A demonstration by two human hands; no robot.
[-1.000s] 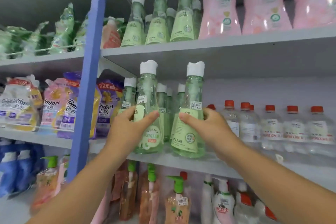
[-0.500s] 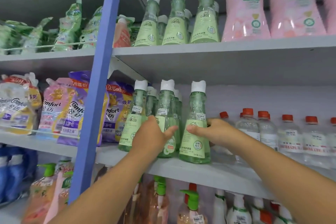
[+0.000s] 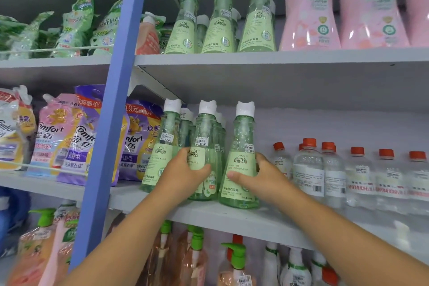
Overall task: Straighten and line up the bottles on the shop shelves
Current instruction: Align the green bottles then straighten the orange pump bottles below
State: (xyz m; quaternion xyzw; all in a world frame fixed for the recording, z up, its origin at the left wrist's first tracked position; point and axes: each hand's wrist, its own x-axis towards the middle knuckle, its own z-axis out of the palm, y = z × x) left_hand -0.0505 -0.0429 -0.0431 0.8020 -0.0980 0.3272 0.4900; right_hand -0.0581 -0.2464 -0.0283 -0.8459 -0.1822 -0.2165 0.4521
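I am wrapping my left hand (image 3: 183,176) around the middle green bottle (image 3: 204,158) and my right hand (image 3: 262,176) around its neighbour (image 3: 240,165), fingers clamped, at frame centre on the middle shelf (image 3: 232,218), aiming to keep labels forward.

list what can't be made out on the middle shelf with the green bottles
- Head view: the rear green bottles are mostly hidden behind the front row; no count is possible.
- The middle bottle has its lower label covered by the left hand.
- The right hand hides its own fingers behind the right bottle.
- Clear bottles' label print is blurred.
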